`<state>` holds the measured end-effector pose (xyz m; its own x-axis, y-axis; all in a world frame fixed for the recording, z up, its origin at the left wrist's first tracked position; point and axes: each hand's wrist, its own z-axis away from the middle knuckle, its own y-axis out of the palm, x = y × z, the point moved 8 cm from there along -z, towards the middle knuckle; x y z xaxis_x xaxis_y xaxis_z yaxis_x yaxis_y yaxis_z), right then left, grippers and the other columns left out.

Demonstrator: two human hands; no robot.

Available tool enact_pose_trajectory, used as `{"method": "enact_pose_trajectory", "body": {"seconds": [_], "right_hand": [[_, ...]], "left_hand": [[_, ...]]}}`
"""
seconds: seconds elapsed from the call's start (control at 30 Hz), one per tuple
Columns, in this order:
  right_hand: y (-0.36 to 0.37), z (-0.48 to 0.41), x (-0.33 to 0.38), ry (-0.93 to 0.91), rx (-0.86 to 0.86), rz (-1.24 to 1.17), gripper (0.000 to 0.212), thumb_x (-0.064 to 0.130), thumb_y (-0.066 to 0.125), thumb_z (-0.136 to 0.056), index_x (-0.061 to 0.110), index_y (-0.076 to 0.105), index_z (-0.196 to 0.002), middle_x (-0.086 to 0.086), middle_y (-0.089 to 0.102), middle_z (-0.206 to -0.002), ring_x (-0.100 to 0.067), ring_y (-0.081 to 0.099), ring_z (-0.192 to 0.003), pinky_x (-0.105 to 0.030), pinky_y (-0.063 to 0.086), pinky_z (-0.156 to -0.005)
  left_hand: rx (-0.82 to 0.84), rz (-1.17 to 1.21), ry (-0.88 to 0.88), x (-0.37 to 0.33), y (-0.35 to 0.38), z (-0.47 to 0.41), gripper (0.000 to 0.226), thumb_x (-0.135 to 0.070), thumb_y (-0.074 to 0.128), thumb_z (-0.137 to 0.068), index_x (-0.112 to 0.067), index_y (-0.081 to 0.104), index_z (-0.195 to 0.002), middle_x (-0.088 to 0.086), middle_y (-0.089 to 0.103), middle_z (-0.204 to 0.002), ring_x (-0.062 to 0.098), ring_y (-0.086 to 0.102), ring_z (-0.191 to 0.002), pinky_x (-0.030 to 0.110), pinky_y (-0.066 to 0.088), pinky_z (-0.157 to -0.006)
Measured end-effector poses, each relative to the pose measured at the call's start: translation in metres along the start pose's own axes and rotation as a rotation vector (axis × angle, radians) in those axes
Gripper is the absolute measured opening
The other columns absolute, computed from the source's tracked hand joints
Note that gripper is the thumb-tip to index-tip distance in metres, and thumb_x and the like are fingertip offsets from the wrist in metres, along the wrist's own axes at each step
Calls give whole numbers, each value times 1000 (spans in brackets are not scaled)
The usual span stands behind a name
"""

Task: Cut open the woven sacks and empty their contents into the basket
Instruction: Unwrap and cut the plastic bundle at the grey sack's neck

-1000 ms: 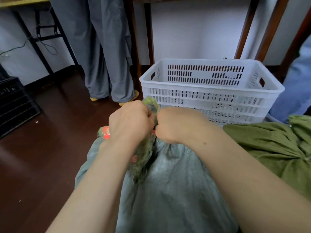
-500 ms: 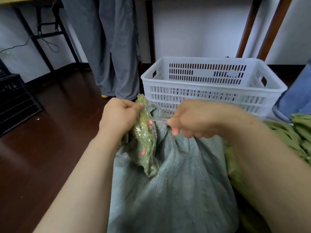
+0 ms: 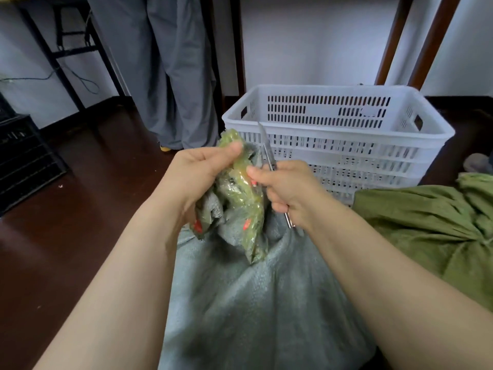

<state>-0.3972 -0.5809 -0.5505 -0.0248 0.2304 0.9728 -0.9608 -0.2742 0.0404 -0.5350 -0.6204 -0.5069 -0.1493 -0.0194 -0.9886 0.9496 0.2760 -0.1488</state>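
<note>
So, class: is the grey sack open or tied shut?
Shut. The left hand grips the sack by its bunched neck, still bound in green wrap; the right hand holds a knife beside it; no contents show.

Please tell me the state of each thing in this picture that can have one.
grey sack: neck bunched, wrapped in greenish tape, looks closed.
green sack: tied shut, lying at the right.
knife: bare blade pointing up.
left hand: grips the taped neck.
right hand: grips the knife.
basket: upright; its bottom is hidden.
</note>
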Motion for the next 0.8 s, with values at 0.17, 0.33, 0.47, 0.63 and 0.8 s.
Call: {"method": "enact_pose_trajectory", "body": {"seconds": [0.17,0.33,0.47,0.63,0.8], "right_hand": [[-20,4,42,-290,-226,194,23,19,69,-85,13,54,-69,-2,52,-62,-10,47,-50,-25,43,-52],[-25,5,56,-501,-324,370,32,23,68,-84,18,47,-60,4,45,-56,-13,40,-54,-28,35,-58],[-21,-8,20,-329,-258,404,28,25,72,-82,20,55,-61,4,51,-57,-13,46,-55,-30,43,-64],[-24,-6,27,-320,-231,331,23,25,72,-84,4,65,-77,-2,55,-68,-17,50,-64,-37,50,-71],[-22,-1,37,-352,-212,316,22,21,71,-83,2,64,-76,-3,54,-66,-15,48,-60,-30,42,-63]], "left_hand": [[53,-156,35,-4,11,0,44,-18,89,-53,-10,68,-90,4,69,-89,11,66,-78,24,55,-85],[14,-417,137,-14,16,-9,26,-15,86,-66,-9,61,-73,0,59,-64,9,53,-51,22,50,-55],[110,-937,94,7,25,-6,35,-48,77,-70,-23,61,-89,-7,57,-80,23,60,-94,39,43,-83],[71,-1425,150,-27,18,3,52,-70,63,-69,-29,55,-99,-8,53,-99,21,42,-117,45,18,-104],[55,-743,133,-17,24,0,41,-41,85,-64,-11,67,-85,3,66,-75,23,61,-74,34,51,-79]]}}
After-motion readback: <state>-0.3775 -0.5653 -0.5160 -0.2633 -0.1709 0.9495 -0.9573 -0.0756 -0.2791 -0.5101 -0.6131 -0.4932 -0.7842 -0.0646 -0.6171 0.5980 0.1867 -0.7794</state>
